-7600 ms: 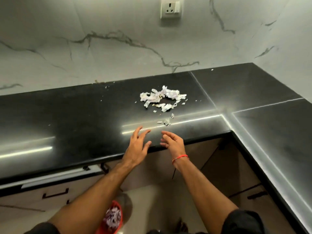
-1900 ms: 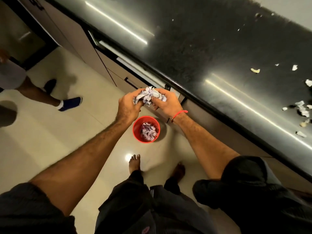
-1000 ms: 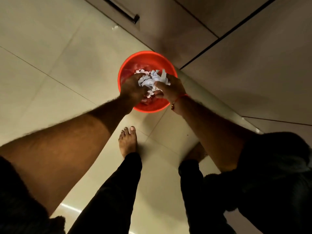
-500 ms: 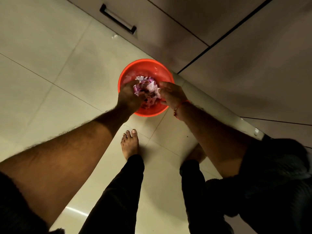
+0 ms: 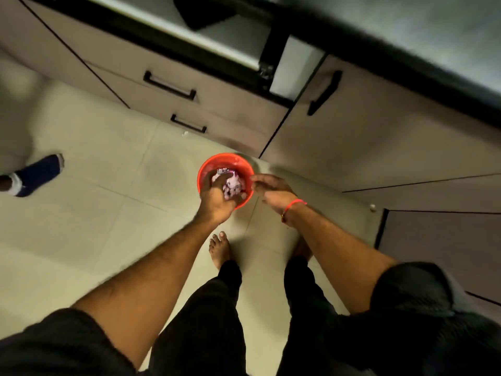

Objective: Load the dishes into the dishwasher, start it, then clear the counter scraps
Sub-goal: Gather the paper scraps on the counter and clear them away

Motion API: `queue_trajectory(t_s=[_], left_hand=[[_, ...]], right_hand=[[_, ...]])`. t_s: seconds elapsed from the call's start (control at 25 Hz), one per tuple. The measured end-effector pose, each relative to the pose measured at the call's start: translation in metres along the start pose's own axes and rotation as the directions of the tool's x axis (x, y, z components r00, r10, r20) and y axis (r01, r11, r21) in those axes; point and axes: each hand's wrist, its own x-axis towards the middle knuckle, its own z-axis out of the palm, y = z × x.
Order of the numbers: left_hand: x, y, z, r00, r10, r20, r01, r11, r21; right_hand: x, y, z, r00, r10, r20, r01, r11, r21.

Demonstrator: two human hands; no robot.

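A small red bin (image 5: 214,162) stands on the tiled floor against the cabinet base. White and pinkish paper scraps (image 5: 232,183) fill it. My left hand (image 5: 215,198) hovers over the bin's near rim with its fingers spread above the scraps, holding nothing. My right hand (image 5: 272,192) is just right of the bin, fingers apart and empty, a red thread on its wrist. The counter's remaining scraps are out of view.
Beige drawers with black handles (image 5: 169,85) and a cabinet door (image 5: 379,126) rise behind the bin. The black counter edge (image 5: 406,58) runs along the top right. Another person's blue-shoed foot (image 5: 38,175) is at the far left. My bare feet (image 5: 219,248) stand below the bin.
The scraps held between both hands over the bin now lie in it. Both hands have opened, the right one drawing away to the right. My view has lifted toward the drawers.
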Motion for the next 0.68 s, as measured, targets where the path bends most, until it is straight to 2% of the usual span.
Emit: queue_trajectory(t_s=[0.08,0.16,0.28,0.4,0.56,0.68], left_hand=[[-0.036,0.046,-0.007,0.996,0.086,-0.031,-0.085,0.996,0.033],[-0.065,0.092,-0.018,0.967,0.244,-0.074,-0.239,0.969,0.065],[-0.109,0.158,-0.022,0.854,0.518,-0.038,-0.512,0.852,0.106],[-0.119,0.228,-0.015,0.763,0.645,0.028,-0.644,0.758,0.101],[-0.108,0.347,0.005,0.627,0.776,0.069,-0.777,0.617,0.129],[-0.105,0.42,0.04,0.569,0.815,0.115,-0.821,0.555,0.133]], right_hand=[[-0.05,-0.031,-0.026,0.999,-0.039,-0.03,0.039,0.999,0.006],[-0.094,-0.055,-0.05,0.995,-0.085,-0.048,0.086,0.996,0.021],[-0.157,-0.083,-0.095,0.985,-0.108,-0.131,0.124,0.986,0.116],[-0.195,-0.109,-0.15,0.954,-0.178,-0.243,0.222,0.961,0.166],[-0.221,-0.145,-0.253,0.81,-0.333,-0.482,0.46,0.871,0.17],[-0.23,-0.149,-0.324,0.717,-0.308,-0.625,0.554,0.796,0.243]])
